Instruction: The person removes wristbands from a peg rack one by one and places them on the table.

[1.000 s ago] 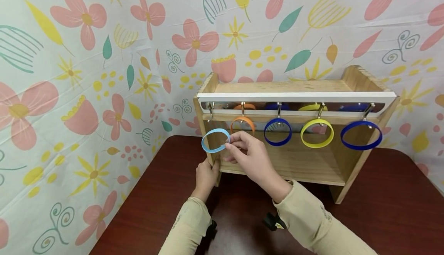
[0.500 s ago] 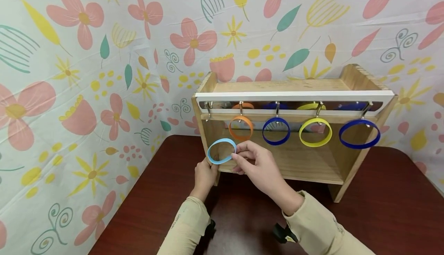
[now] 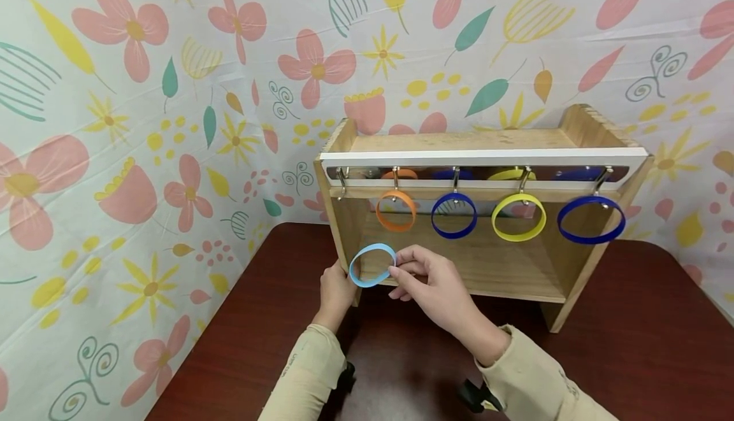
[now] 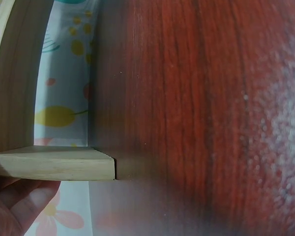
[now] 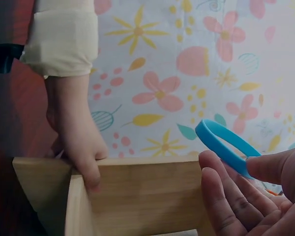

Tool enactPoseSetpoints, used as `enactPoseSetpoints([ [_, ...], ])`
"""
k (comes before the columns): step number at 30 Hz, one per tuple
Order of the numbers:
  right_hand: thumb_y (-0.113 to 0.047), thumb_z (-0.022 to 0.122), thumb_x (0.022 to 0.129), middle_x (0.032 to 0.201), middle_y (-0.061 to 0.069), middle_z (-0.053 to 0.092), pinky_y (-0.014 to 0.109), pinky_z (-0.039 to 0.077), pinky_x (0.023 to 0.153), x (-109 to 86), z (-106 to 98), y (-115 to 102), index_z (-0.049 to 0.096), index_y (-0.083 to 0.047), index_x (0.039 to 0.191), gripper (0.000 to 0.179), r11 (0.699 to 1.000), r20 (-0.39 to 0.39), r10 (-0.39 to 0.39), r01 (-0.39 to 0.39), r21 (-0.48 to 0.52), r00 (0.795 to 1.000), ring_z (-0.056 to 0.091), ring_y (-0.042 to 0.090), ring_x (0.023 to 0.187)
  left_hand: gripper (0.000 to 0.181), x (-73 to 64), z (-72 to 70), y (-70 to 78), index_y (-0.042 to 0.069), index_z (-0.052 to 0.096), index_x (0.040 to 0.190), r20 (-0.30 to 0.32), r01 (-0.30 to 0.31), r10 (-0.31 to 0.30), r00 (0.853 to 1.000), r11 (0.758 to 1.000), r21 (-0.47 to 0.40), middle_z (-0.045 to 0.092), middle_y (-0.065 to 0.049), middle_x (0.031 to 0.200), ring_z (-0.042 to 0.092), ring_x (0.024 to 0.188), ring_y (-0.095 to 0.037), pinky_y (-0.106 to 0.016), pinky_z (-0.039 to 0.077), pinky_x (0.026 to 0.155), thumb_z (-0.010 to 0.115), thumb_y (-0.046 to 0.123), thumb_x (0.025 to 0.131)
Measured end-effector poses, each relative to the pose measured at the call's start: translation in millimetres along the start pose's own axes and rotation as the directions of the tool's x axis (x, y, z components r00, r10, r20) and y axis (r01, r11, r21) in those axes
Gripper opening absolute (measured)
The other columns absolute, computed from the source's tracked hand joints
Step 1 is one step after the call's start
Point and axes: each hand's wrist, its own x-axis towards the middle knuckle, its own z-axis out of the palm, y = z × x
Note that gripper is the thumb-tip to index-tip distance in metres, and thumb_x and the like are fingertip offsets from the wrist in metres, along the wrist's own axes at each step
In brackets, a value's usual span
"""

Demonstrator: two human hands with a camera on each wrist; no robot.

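Note:
My right hand (image 3: 438, 290) pinches the edge of a light blue silicone wristband (image 3: 367, 283) between thumb and fingers, in front of the shelf's lower left part. In the right wrist view the wristband (image 5: 219, 146) juts out past the fingertips, apart from the wood. My left hand (image 3: 335, 293) grips the left side panel of a wooden shelf (image 3: 493, 274), thumb on the inner face; the other fingers are mostly hidden. The left wrist view shows only part of that hand (image 4: 22, 206) behind the panel. Above the wristband sits the leftmost metal hook (image 3: 342, 185) of a rail.
From the other hooks hang an orange wristband (image 3: 395, 227), a dark blue one, a yellow wristband (image 3: 518, 237) and, far right, another dark blue wristband (image 3: 590, 241). The shelf stands on a dark red table (image 3: 258, 319) against a flowered wall covering (image 3: 189, 58).
My right hand has drawn the light blue wristband down and slightly right, away from the leftmost hook. My left hand keeps its grip on the shelf.

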Motion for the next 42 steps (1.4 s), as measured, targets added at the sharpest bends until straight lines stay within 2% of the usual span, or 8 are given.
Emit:
enactPoseSetpoints([
  [2, -0.012, 0.062, 0.096, 0.091, 0.009, 0.073, 0.033, 0.056, 0.064, -1.4, -1, 2, 0.061, -0.001, 0.107, 0.015, 1.0, 0.001, 0.008, -0.008, 0.002, 1.0, 0.071, 0.023, 0.07, 0.025, 0.3, 0.0, 0.0, 0.011, 0.056, 0.071, 0.003, 0.008, -0.008, 1.0, 1.0, -0.003, 0.052, 0.0, 0.05, 0.047, 0.041, -0.013, -0.03, 0.041, 0.042, 0.063, 0.018, 0.095],
  [4, -0.011, 0.063, 0.096, 0.091, 0.009, 0.073, 0.032, 0.056, 0.064, -2.6, -1, 3, 0.061, -0.001, 0.107, 0.015, 1.0, 0.001, 0.015, -0.015, 0.002, 1.0, 0.071, 0.022, 0.069, 0.027, 0.9, 0.5, 0.1, 0.011, 0.058, 0.071, -0.009, 0.013, -0.013, 1.0, 1.0, 0.012, 0.056, -0.001, 0.052, 0.053, 0.044, -0.015, -0.031, 0.044, 0.043, 0.064, 0.021, 0.095],
  [8, -0.011, 0.063, 0.096, 0.09, 0.008, 0.073, 0.034, 0.056, 0.064, -4.5, -3, 7, 0.061, -0.001, 0.107, 0.015, 1.0, 0.008, 0.028, -0.028, -0.003, 1.0, 0.07, 0.023, 0.069, 0.028, 1.6, 1.7, 1.2, 0.01, 0.062, 0.074, -0.046, 0.01, -0.008, 0.999, 0.999, 0.038, 0.064, -0.008, 0.06, 0.065, 0.057, -0.03, -0.043, 0.05, 0.051, 0.064, 0.027, 0.095],
  [10, -0.013, 0.063, 0.096, 0.09, 0.008, 0.073, 0.035, 0.057, 0.065, -5.7, -4, 9, 0.061, -0.002, 0.108, 0.016, 1.0, 0.014, 0.028, -0.028, -0.007, 1.0, 0.07, 0.024, 0.07, 0.027, 1.4, 2.2, 1.2, 0.009, 0.063, 0.075, -0.049, 0.018, -0.016, 0.999, 0.999, 0.033, 0.065, -0.01, 0.061, 0.066, 0.059, -0.032, -0.044, 0.051, 0.053, 0.064, 0.027, 0.095],
  [15, -0.014, 0.063, 0.097, 0.091, 0.01, 0.073, 0.034, 0.056, 0.064, -8.5, -5, 16, 0.06, 0.0, 0.109, 0.019, 1.0, 0.025, 0.03, -0.03, -0.011, 0.999, 0.07, 0.028, 0.071, 0.026, 1.6, 2.2, 0.3, 0.009, 0.064, 0.078, -0.014, 0.051, -0.051, 0.999, 0.999, -0.007, 0.059, -0.003, 0.055, 0.06, 0.049, -0.019, -0.034, 0.049, 0.047, 0.063, 0.027, 0.096],
  [19, -0.015, 0.063, 0.096, 0.091, 0.009, 0.072, 0.033, 0.056, 0.064, -9.7, -6, 21, 0.06, 0.0, 0.108, 0.019, 0.999, 0.028, 0.049, -0.049, -0.012, 0.998, 0.07, 0.029, 0.071, 0.028, 2.0, 1.8, 0.0, 0.011, 0.062, 0.077, -0.001, 0.059, -0.059, 0.998, 0.998, -0.018, 0.055, 0.001, 0.052, 0.056, 0.046, -0.013, -0.03, 0.047, 0.045, 0.061, 0.031, 0.097],
  [30, -0.014, 0.063, 0.097, 0.092, 0.011, 0.072, 0.034, 0.056, 0.064, -13.2, -8, 30, 0.058, 0.006, 0.111, 0.025, 0.995, 0.037, 0.094, -0.095, 0.013, 0.995, 0.07, 0.029, 0.071, 0.03, 2.3, 4.4, -2.3, 0.011, 0.061, 0.075, -0.021, 0.046, -0.046, 0.999, 0.999, 0.001, 0.061, -0.004, 0.058, 0.058, 0.049, -0.017, -0.032, 0.048, 0.046, 0.061, 0.033, 0.097],
  [42, -0.016, 0.063, 0.097, 0.091, 0.011, 0.072, 0.036, 0.056, 0.064, -16.6, -8, 48, 0.059, 0.004, 0.111, 0.025, 0.99, 0.045, 0.132, -0.134, 0.033, 0.99, 0.07, 0.028, 0.071, 0.033, 2.5, 4.7, -2.3, 0.01, 0.063, 0.076, -0.028, 0.039, -0.039, 0.999, 0.999, -0.001, 0.062, -0.004, 0.058, 0.059, 0.048, -0.017, -0.032, 0.049, 0.046, 0.059, 0.035, 0.097],
])
